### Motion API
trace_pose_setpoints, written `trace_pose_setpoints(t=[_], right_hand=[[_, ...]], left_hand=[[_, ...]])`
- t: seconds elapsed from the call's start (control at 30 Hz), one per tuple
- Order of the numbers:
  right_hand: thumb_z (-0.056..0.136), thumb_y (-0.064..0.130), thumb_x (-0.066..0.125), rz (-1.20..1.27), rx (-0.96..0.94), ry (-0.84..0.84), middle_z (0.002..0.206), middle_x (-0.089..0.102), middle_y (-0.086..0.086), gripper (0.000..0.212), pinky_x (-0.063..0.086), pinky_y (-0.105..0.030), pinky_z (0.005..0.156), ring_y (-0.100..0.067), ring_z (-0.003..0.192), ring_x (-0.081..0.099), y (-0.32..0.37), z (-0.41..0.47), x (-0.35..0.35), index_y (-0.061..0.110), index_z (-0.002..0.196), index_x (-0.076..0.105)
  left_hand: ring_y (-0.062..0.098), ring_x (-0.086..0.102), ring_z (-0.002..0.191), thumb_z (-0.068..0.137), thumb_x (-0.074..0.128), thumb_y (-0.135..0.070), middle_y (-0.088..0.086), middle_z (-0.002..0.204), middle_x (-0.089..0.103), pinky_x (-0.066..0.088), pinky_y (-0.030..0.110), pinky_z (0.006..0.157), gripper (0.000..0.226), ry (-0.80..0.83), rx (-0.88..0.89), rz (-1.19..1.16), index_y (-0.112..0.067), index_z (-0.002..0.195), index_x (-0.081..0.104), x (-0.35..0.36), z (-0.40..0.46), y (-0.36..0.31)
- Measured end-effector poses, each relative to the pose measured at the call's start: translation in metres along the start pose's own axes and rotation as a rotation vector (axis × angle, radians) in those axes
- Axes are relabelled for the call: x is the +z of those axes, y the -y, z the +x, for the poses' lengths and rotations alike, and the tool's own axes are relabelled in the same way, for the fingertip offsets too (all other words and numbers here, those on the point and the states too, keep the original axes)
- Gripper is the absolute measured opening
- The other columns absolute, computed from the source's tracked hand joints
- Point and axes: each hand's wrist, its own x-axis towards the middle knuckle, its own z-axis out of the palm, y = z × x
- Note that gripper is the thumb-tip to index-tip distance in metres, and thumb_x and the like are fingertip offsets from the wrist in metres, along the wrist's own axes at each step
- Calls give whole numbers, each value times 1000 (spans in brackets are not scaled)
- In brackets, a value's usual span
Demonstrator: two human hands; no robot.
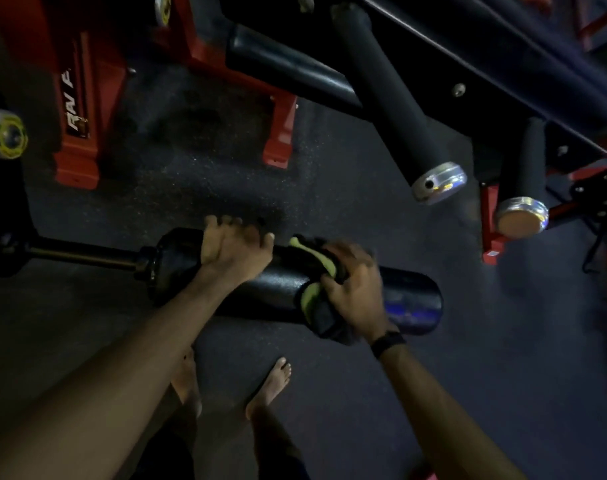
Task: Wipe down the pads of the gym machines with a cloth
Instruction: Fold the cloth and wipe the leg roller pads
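Note:
A black cylindrical roller pad (278,289) lies across the middle of the view, mounted on a dark steel bar (83,254) that runs to the left. My left hand (232,247) grips the pad near its left end, fingers curled over the far side. My right hand (354,285) holds a dark cloth with a yellow-green edge (316,296) wrapped round the pad, about the middle of its length. The pad's right end (416,303) shows a bluish sheen. The right hand is blurred.
Two black foam-covered handles with silver end caps (437,181) (522,214) hang at the upper right from a black frame. Red machine feet (278,133) stand on the dark rubber floor behind. A chrome weight peg (4,133) juts in at left. Bare feet (271,386) stand below the pad.

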Motion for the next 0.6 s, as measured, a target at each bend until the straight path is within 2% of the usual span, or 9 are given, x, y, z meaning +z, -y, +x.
trace_pose_setpoints(t=[0.07, 0.17, 0.23, 0.3, 0.37, 0.43, 0.47, 0.5, 0.6], right_hand=[[74, 28, 64, 131, 38, -24, 118, 67, 1, 47, 44, -29, 102, -14, 112, 59, -17, -3, -16, 16, 119, 69], [74, 30, 70, 49, 575, -152, 106, 73, -11, 46, 54, -41, 90, -29, 103, 68, -62, 6, -52, 11, 116, 72], [72, 37, 71, -96, 723, -72, 108, 73, -17, 51, 54, -46, 90, -39, 104, 67, -50, 21, -57, 17, 119, 72], [76, 31, 72, -159, 625, -23, 109, 73, -15, 44, 53, -43, 89, -35, 103, 68, 3, 30, -39, 22, 119, 72], [73, 32, 64, -104, 321, -60, 108, 74, -8, 42, 53, -39, 86, -28, 98, 68, 45, 25, -9, 23, 114, 74], [72, 32, 59, -51, 108, -62, 108, 73, -6, 43, 53, -40, 87, -27, 97, 67, 57, 14, 11, 20, 111, 73], [75, 27, 61, -9, 115, -73, 109, 73, -8, 41, 53, -40, 89, -30, 99, 67, 50, 14, 6, 17, 113, 73], [78, 24, 66, 13, 224, -111, 112, 72, -14, 39, 52, -41, 90, -33, 102, 67, 35, 17, 0, 13, 115, 72], [83, 34, 67, -74, 873, -171, 127, 60, -29, 55, 40, -52, 106, -46, 119, 56, -10, 33, -36, -1, 126, 59]], left_hand=[[27, 63, 103, 103, 24, -50, 10, 104, 72, 35, 41, 96, 59, 20, 18, -23, -15, 96, 70, 8, -1, 4], [27, 66, 95, 104, 28, -49, 11, 94, 73, 39, 39, 91, 58, -78, 31, -21, -12, 87, 70, 7, -13, 0], [28, 66, 88, 103, 33, -47, 13, 88, 73, 40, 39, 89, 56, -118, 22, -52, -10, 83, 71, 5, -17, 1], [29, 65, 83, 101, 36, -45, 14, 84, 73, 42, 41, 90, 54, -151, 19, -67, -8, 84, 72, 12, -27, 3], [34, 65, 87, 99, 39, -44, 18, 89, 72, 43, 46, 95, 53, -254, 25, -84, -3, 91, 73, 25, -35, 3], [37, 64, 95, 99, 40, -45, 22, 98, 71, 41, 51, 102, 55, -298, 50, -97, 0, 100, 71, 35, -37, 6], [37, 64, 99, 99, 39, -46, 22, 101, 71, 39, 51, 105, 56, -295, 60, -107, 0, 103, 70, 35, -38, 5], [37, 63, 101, 99, 38, -47, 22, 104, 71, 39, 52, 106, 58, -289, 63, -109, 1, 106, 70, 36, -38, 7], [37, 61, 108, 101, 32, -49, 22, 110, 70, 37, 51, 108, 63, -264, 67, -87, 0, 113, 69, 34, -39, 7]])
